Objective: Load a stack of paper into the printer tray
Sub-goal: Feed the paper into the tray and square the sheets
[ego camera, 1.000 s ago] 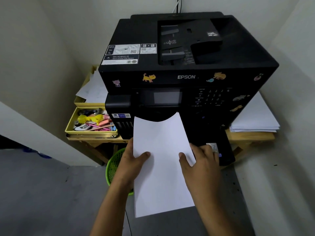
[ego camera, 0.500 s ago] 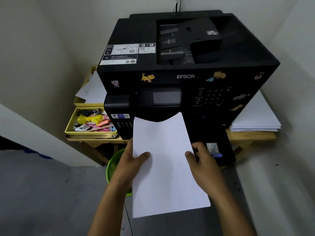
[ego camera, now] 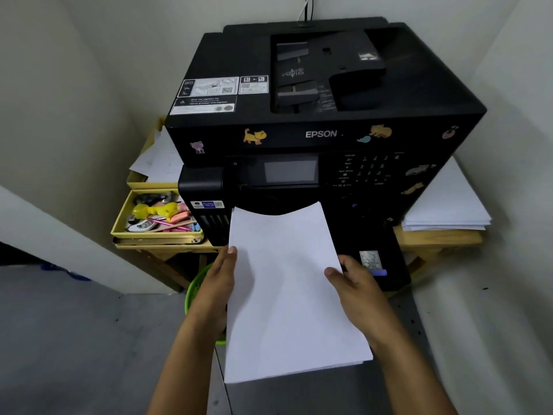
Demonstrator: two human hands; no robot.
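A white paper stack (ego camera: 287, 295) lies lengthwise in front of the black Epson printer (ego camera: 323, 133), with its far end under the printer's front overhang. My left hand (ego camera: 217, 283) lies flat along the stack's left edge, thumb straight against that edge; its fingers are hidden below. My right hand (ego camera: 356, 283) grips the right edge, thumb on top and fingers underneath. The black pulled-out tray (ego camera: 389, 265) juts forward from the printer's base, just right of the stack; the paper hides most of it.
The printer stands on a wooden table (ego camera: 434, 239). A yellow box of stationery (ego camera: 155, 220) sits to its left, and loose white sheets (ego camera: 443, 205) to its right. A green basket (ego camera: 194, 292) stands on the floor under my left arm. Walls close in on both sides.
My left thumb has come off the top of the stack and the hand now lies along the left edge. My right hand has slid out to the right edge. The stack has barely moved.
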